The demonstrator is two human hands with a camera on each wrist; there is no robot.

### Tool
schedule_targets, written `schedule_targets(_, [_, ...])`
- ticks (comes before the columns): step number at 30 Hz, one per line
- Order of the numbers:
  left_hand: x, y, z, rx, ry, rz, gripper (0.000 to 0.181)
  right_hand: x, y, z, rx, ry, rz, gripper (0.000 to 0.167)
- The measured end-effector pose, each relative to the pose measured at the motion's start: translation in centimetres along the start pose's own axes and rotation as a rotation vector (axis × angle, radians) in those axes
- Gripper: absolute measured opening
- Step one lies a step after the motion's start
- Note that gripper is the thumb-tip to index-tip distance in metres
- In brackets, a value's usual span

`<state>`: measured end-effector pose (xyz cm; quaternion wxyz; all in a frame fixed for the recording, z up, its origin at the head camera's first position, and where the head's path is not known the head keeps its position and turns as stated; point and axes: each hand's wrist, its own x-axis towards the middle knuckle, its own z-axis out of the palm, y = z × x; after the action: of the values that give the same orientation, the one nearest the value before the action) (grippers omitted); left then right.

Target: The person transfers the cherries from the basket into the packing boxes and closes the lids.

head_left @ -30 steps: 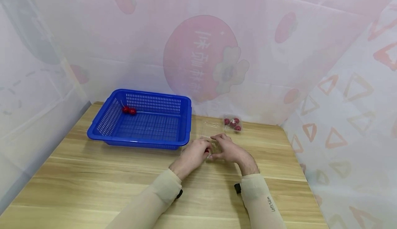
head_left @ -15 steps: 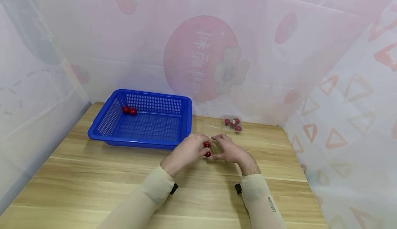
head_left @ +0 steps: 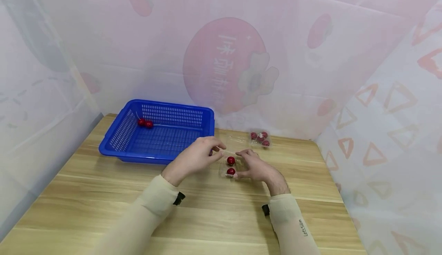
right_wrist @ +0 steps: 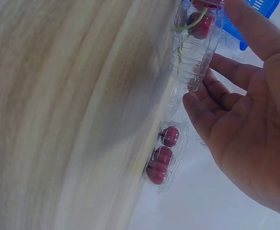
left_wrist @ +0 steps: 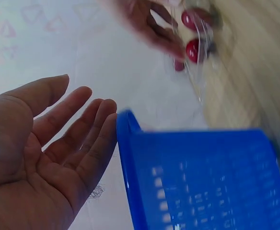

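My left hand hangs by the right rim of the blue plastic basket, fingers loosely bent and nothing between them. In the left wrist view its fingertips lie close to the basket rim; whether they touch, I cannot tell. My right hand holds a clear plastic clamshell box by its sides, thumb at the near side and fingers at the far side. Two red cherries lie in that box, a far cherry and a near cherry. A green stem shows in the right wrist view. Its clear lid lies folded back.
Two more cherries with stems lie in the basket's back left corner. A closed clear box of several cherries, with a white label, stands at the back right of the wooden table. A printed cloth wall rises behind.
My left hand has drawn away from the box, left toward the basket, uncovering the two cherries in the box. The right hand has stayed at the box.
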<state>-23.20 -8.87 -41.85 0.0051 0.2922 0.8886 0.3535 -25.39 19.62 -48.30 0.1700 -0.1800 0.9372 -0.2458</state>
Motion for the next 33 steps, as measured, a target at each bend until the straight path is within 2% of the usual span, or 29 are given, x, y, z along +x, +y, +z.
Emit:
schedule_targets(8, [-0.1, -1.9, -2.4, 0.039, 0.043, -0.001, 0.025, -0.1, -0.1, 0.0, 0.004, 0.006, 0.000, 0.091])
schedule_targets(15, [-0.1, -4.0, -4.6, 0.061, 0.023, -0.084, 0.027, -0.1, -0.1, 0.1, -0.005, 0.006, -0.004, 0.091])
schedule_targets(19, [-0.2, -5.2, -6.1, 0.073, 0.022, -0.101, 0.029, -0.1, -0.1, 0.0, -0.003, 0.005, -0.004, 0.091])
schedule_targets(29, [-0.6, -8.0, -9.9, 0.083, -0.016, -0.224, 0.036, -0.1, -0.1, 0.2, -0.005, 0.005, -0.009, 0.090])
schedule_targets(33, [-1.0, -9.0, -11.0, 0.095, -0.034, -0.244, 0.037, -0.2, -0.2, 0.1, -0.010, 0.006, -0.014, 0.091])
